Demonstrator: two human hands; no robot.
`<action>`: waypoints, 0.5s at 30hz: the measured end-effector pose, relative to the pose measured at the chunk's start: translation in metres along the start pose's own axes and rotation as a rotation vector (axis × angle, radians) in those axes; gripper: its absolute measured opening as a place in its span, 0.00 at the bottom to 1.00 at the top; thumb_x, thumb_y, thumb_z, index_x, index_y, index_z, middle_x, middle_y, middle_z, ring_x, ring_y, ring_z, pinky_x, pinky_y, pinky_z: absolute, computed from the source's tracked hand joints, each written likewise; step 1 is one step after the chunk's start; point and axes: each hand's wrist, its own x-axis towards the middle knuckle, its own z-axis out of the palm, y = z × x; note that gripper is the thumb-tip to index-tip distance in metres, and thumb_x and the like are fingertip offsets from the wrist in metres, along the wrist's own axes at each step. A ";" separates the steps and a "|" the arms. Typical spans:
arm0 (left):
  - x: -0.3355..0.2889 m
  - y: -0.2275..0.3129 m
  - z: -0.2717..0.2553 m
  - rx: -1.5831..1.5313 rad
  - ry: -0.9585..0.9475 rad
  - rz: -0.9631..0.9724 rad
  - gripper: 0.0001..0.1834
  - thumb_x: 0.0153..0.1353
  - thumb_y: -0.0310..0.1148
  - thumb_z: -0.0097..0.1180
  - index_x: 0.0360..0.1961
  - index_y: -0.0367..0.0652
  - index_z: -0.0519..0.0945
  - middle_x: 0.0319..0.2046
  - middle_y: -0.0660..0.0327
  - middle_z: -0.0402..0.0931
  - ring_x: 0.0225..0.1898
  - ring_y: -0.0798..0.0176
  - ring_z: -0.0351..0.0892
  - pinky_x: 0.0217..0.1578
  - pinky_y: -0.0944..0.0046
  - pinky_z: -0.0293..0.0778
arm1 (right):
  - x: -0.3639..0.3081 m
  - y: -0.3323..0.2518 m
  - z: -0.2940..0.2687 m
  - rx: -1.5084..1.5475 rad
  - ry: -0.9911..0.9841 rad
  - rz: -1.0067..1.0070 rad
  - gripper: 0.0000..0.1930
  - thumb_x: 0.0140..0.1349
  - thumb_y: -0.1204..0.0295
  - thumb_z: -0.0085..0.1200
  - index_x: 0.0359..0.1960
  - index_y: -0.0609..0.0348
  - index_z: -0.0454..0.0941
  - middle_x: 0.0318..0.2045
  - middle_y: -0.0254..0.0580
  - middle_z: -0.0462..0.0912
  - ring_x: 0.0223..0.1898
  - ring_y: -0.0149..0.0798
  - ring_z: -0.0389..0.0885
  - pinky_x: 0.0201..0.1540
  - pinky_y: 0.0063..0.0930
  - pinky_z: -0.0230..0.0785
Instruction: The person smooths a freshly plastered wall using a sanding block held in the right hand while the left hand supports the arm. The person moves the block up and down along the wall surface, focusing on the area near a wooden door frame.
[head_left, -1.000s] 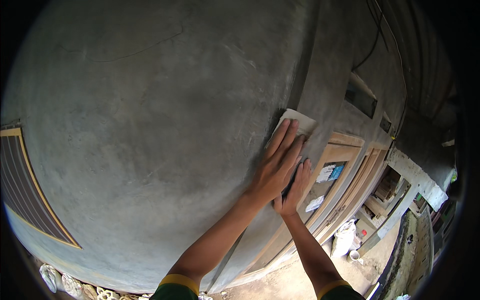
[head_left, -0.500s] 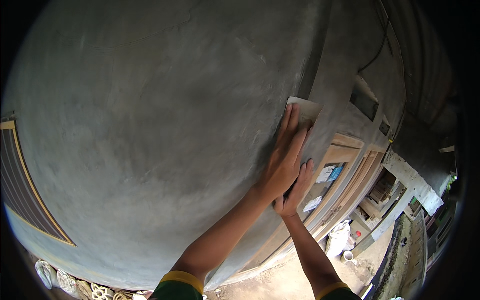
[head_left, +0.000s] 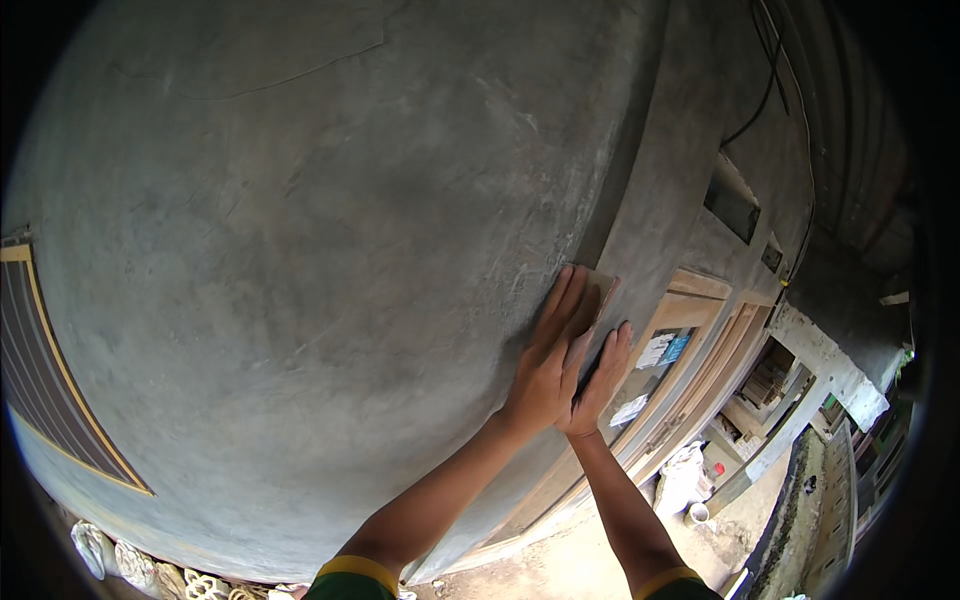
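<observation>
My left hand lies along the edge of a grey plastered wall. Its outstretched fingers press a thin, stiff, brownish-grey sheet, seemingly sandpaper, against that edge, where a darker vertical groove begins above. Part of the sheet is covered by the fingers, and the thumb is hard to see. Close beside it, my right hand rests with fingers stretched on the wall face to the right of the edge. The heels of both hands nearly meet.
To the right are a wooden-framed window, a small wall opening and a hanging black cable. A white sack and a pale bucket stand on the ground. A striped panel with a yellow border is at the left.
My left hand has slid down along the wall edge with the sheet, closer to my right hand. The right hand has stayed nearly in place.
</observation>
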 end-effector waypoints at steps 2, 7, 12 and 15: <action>0.001 0.003 0.001 0.048 0.020 -0.029 0.24 0.76 0.28 0.46 0.70 0.31 0.69 0.76 0.44 0.57 0.79 0.42 0.51 0.75 0.46 0.56 | 0.000 0.000 0.000 0.009 0.008 -0.008 0.46 0.69 0.46 0.44 0.77 0.73 0.51 0.76 0.73 0.52 0.78 0.71 0.49 0.77 0.62 0.36; 0.000 0.004 0.009 -0.024 0.101 -0.057 0.24 0.76 0.27 0.46 0.70 0.31 0.70 0.74 0.43 0.61 0.76 0.40 0.59 0.72 0.49 0.62 | -0.001 0.000 0.000 0.008 -0.006 0.000 0.46 0.68 0.46 0.45 0.77 0.72 0.51 0.77 0.73 0.51 0.78 0.71 0.49 0.77 0.63 0.36; -0.008 0.000 0.006 -0.109 0.159 -0.131 0.21 0.76 0.27 0.47 0.66 0.30 0.72 0.70 0.41 0.68 0.69 0.39 0.71 0.64 0.53 0.72 | 0.001 0.000 -0.001 0.026 -0.006 -0.023 0.47 0.67 0.46 0.45 0.78 0.71 0.49 0.77 0.72 0.50 0.78 0.71 0.47 0.77 0.64 0.34; -0.010 -0.002 0.002 -0.029 0.127 0.057 0.26 0.74 0.24 0.47 0.72 0.33 0.67 0.73 0.43 0.63 0.75 0.40 0.61 0.72 0.49 0.63 | 0.001 0.000 -0.002 0.024 -0.014 -0.011 0.47 0.68 0.46 0.45 0.78 0.71 0.49 0.77 0.72 0.50 0.78 0.71 0.47 0.77 0.64 0.34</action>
